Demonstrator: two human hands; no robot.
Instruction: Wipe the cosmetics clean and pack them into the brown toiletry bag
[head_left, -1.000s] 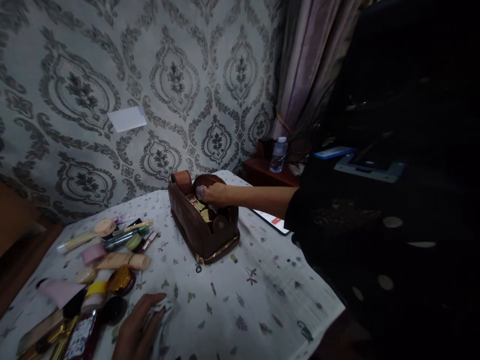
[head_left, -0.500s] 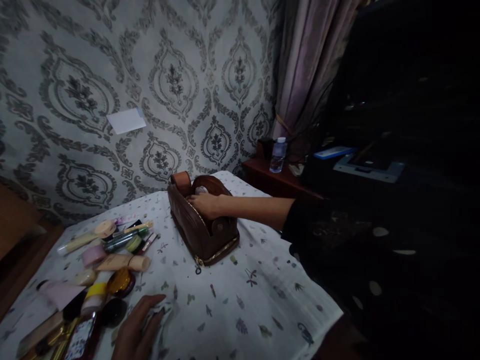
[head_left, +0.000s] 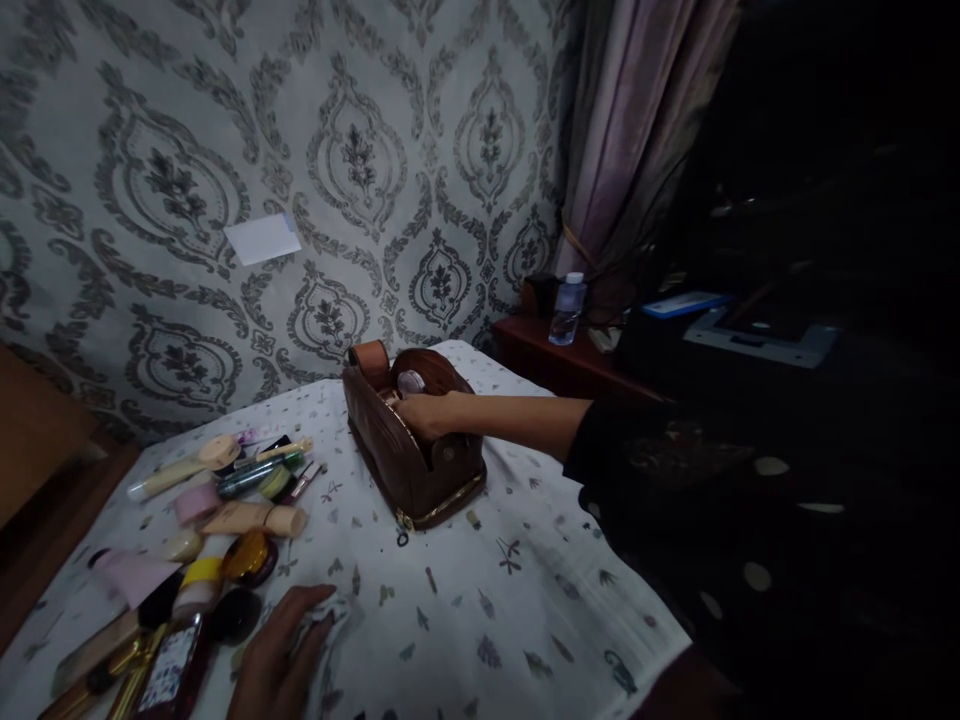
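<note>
An open brown leather pouch (head_left: pixel 409 470) stands on the patterned tablecloth (head_left: pixel 480 600). My right hand (head_left: pixel 424 412) reaches into its top from the right. Its fingers curl down among the things inside, and their tips are hidden. A small round white-capped jar (head_left: pixel 410 380) sits in the pouch just behind that hand. At the near edge my left hand (head_left: pixel 274 655) lies on the cloth with its fingers stretched over a bunched fold, beside a heap of cosmetics (head_left: pixel 225 510): tubes, pencils, round pots and a dark compact (head_left: pixel 234 615).
Patterned wallpaper with a white card (head_left: pixel 262 238) stuck on it rises behind the table. A side table at the right carries a water bottle (head_left: pixel 566 308). A curtain (head_left: pixel 637 150) hangs above it. Dark furniture with a blue-edged device (head_left: pixel 757 335) fills the right.
My right hand carried the small jar to the pouch, let it go at the back, and dipped deeper inside. My left hand has stayed put. The view has shifted slightly.
</note>
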